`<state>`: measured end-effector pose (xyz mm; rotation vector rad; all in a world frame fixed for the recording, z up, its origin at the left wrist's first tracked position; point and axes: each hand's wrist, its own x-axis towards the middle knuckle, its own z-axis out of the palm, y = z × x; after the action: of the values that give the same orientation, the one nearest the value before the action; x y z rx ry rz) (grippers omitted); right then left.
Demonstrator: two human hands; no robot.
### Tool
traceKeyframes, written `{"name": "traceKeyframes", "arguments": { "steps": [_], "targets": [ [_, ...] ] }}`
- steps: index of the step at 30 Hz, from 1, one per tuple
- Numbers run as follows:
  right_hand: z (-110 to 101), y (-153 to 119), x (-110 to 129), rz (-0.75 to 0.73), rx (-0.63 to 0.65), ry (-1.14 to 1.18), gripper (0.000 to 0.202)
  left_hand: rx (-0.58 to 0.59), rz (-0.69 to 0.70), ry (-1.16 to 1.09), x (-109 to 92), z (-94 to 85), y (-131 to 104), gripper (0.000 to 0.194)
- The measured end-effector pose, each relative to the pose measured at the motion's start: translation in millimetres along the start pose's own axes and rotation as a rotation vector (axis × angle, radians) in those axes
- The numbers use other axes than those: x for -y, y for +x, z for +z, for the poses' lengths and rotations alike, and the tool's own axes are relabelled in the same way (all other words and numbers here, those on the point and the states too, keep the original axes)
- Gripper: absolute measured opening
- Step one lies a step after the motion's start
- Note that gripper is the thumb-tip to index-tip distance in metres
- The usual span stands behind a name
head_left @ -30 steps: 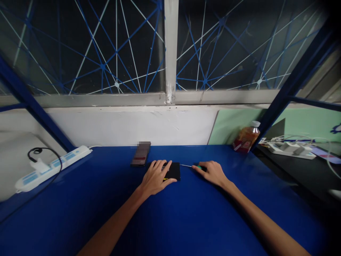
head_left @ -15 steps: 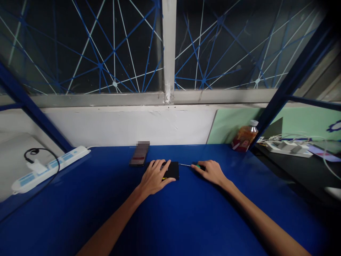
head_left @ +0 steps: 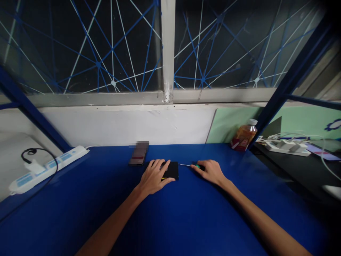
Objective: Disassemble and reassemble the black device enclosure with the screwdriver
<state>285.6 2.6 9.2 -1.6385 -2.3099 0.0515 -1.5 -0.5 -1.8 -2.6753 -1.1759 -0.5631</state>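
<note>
My left hand [head_left: 154,177] lies over a flat black rectangular case [head_left: 172,171], fingers across its top and thumb along its near edge. A small yellow patch shows beside the thumb; the hand hides the case's left part. In my right hand [head_left: 210,170], fingers closed, is a screwdriver [head_left: 184,165] with a thin metal shaft and a partly visible green handle. The shaft points left, its tip at or close to the case's right edge; I cannot tell whether they touch. Just behind my left hand a dark phone-like slab [head_left: 139,153], partly pixelated, lies on the blue table [head_left: 181,220].
On the left lies a white power strip [head_left: 50,169] with a black cable plugged in. A drink bottle [head_left: 243,136] stands at the back right. Beyond it, a second power strip [head_left: 287,146] and white cables sit on a black surface. Blue frame posts rise at both sides.
The view has shifted very slightly. Both hands, the case and the screwdriver keep practically the same places.
</note>
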Motion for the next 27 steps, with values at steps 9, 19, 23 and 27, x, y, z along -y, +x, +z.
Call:
{"name": "traceKeyframes", "arguments": {
  "steps": [9, 19, 23, 27],
  "targets": [
    [2.9, -1.5, -1.3, -0.019, -0.022, -0.025, 0.054, 0.001, -0.007, -0.059, 0.3, -3.1, 0.3, 0.066],
    [1.3, -1.4, 0.7, -0.025, -0.012, -0.045, 0.052, 0.019, 0.005, -0.028, -19.2, -6.1, 4.0, 0.078],
    [-0.4, -1.4, 1.1, -0.038, -0.015, -0.029, 0.051, 0.007, 0.025, -0.035, -23.8, -2.7, 5.9, 0.076],
    [0.5, -1.7, 1.3, -0.046, -0.007, -0.005, 0.052, -0.004, 0.02, -0.034, -24.3, -2.9, 6.5, 0.071]
  ]
}}
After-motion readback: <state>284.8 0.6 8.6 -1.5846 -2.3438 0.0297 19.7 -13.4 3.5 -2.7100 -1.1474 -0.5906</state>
